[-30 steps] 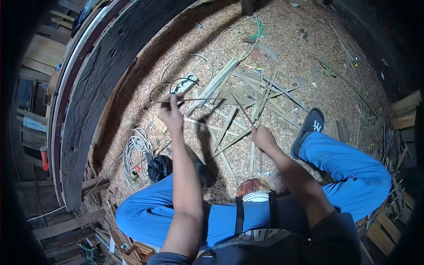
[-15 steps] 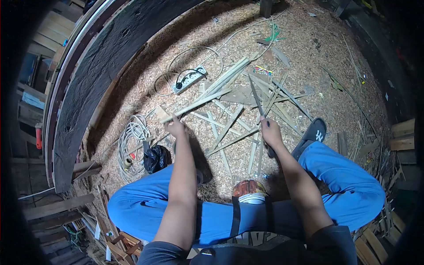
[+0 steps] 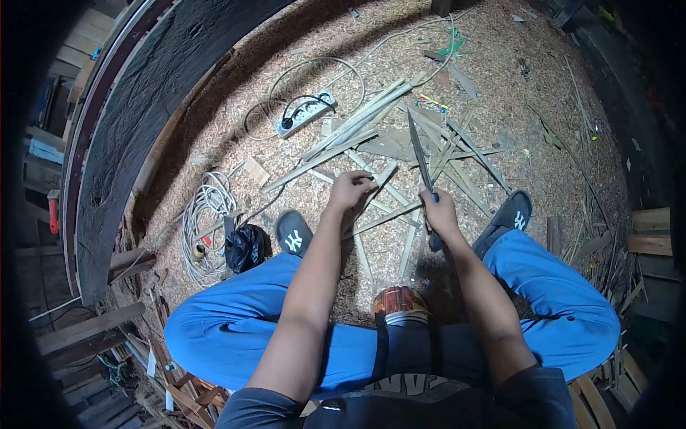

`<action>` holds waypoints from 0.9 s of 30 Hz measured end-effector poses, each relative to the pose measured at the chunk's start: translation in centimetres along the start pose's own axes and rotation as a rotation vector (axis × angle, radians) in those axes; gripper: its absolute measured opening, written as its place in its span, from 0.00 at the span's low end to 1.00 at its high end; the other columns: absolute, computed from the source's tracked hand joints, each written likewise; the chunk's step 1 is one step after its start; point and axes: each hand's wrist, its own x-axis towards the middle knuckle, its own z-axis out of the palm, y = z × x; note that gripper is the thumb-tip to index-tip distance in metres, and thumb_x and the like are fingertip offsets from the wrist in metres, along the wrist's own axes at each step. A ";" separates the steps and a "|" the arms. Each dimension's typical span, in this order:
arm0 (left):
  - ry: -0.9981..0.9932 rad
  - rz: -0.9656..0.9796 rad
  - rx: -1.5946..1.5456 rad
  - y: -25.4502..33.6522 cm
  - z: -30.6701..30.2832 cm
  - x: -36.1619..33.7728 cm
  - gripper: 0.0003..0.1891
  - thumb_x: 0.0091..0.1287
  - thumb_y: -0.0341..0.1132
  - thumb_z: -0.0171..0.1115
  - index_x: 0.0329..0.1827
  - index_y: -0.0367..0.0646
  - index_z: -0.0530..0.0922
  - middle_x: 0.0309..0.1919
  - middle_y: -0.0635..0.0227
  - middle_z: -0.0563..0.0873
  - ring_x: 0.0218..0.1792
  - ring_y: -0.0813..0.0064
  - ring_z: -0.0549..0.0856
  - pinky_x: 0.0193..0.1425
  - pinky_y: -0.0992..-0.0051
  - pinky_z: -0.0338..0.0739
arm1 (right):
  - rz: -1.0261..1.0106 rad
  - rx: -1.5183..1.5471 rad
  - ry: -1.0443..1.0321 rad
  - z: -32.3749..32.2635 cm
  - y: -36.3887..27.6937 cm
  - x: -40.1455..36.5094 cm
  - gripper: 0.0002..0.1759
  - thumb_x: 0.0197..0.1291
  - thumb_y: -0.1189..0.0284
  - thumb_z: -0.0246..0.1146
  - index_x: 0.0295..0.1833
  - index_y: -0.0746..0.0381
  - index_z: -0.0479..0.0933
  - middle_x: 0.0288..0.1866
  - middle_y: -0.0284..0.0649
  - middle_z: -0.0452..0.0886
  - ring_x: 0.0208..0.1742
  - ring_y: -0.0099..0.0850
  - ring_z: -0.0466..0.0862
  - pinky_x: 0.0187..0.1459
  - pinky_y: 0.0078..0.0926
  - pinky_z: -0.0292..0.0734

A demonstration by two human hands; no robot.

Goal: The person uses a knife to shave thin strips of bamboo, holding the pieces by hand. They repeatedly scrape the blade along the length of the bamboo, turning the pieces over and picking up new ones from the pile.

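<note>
Now that the left hand [image 3: 350,190] is off the long pale slat [image 3: 319,162], which it holds by the near end half a second ago, that slat lies on the shavings-covered floor [image 3: 214,136]. Its far end is close to the bundle of slats [image 3: 357,120]; whether they touch cannot be told. Reading: one piece is down, and the left hand's attention seems to be on another among the loose, crossed ones.

Left grip: fingers curled and pointing down, just beside the upper part of a short slat [image 3: 386,174]. Cannot tell whether they pinch it or only hover; the fingertips are partly hidden.

Right grip: fingers wrapped firmly round the handle of a long knife [image 3: 420,151]. Its blade points away from the body, over the scattered slats, and the handle's dark butt shows below the fist. No change of hold noted.

Position: the short slat lies between the two hands, nearer the left, with the blade to its right and apart from it. Extension socket [image 3: 306,114] beyond the long pale slat; black bag [image 3: 246,247] left of the left shoe [image 3: 294,232].
</note>
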 end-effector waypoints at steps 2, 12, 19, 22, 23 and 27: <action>-0.012 -0.023 0.012 0.6 1.3 -0.3 0.19 0.55 0.35 0.76 0.48 0.35 0.86 0.36 0.59 0.91 0.35 0.73 0.88 0.43 0.73 0.81 | 0.014 0.030 -0.016 0.2 0.1 0.1 0.28 0.65 0.52 0.63 0.31 0.69 0.79 0.18 0.43 0.74 0.22 0.30 0.71 0.29 0.35 0.68; 0.032 -0.101 0.156 -0.2 2.6 -1.9 0.15 0.54 0.37 0.78 0.38 0.36 0.84 0.26 0.64 0.86 0.28 0.77 0.82 0.35 0.72 0.77 | 0.040 0.107 -0.036 0.3 -0.1 -0.1 0.28 0.66 0.52 0.63 0.27 0.69 0.77 0.17 0.39 0.72 0.21 0.27 0.69 0.26 0.34 0.65; 0.128 -0.002 0.138 1.9 0.3 -1.8 0.12 0.58 0.35 0.75 0.38 0.35 0.85 0.23 0.65 0.85 0.27 0.80 0.81 0.34 0.73 0.76 | 0.006 0.135 -0.023 0.0 -0.3 -0.2 0.28 0.66 0.52 0.63 0.26 0.68 0.76 0.16 0.39 0.71 0.20 0.27 0.69 0.26 0.34 0.65; 0.297 0.187 0.024 3.4 -1.5 -0.9 0.12 0.63 0.34 0.70 0.41 0.32 0.87 0.24 0.66 0.87 0.28 0.81 0.82 0.34 0.75 0.77 | -0.002 0.163 -0.013 -0.2 -0.4 -0.3 0.28 0.67 0.52 0.62 0.27 0.68 0.76 0.16 0.39 0.71 0.20 0.27 0.69 0.26 0.33 0.65; 0.349 0.187 -0.008 4.3 -1.9 -0.6 0.11 0.65 0.33 0.69 0.42 0.32 0.86 0.26 0.65 0.87 0.28 0.81 0.83 0.34 0.76 0.77 | 0.030 0.167 -0.024 -0.3 -0.6 -0.4 0.28 0.67 0.52 0.62 0.27 0.68 0.76 0.16 0.38 0.71 0.20 0.27 0.70 0.26 0.33 0.65; 0.482 0.221 -0.275 7.0 -3.9 0.1 0.10 0.70 0.31 0.64 0.46 0.31 0.79 0.31 0.61 0.88 0.32 0.78 0.86 0.35 0.78 0.80 | 0.007 0.183 -0.032 0.1 -0.7 -0.6 0.28 0.68 0.52 0.61 0.28 0.68 0.76 0.16 0.38 0.72 0.20 0.28 0.72 0.26 0.33 0.67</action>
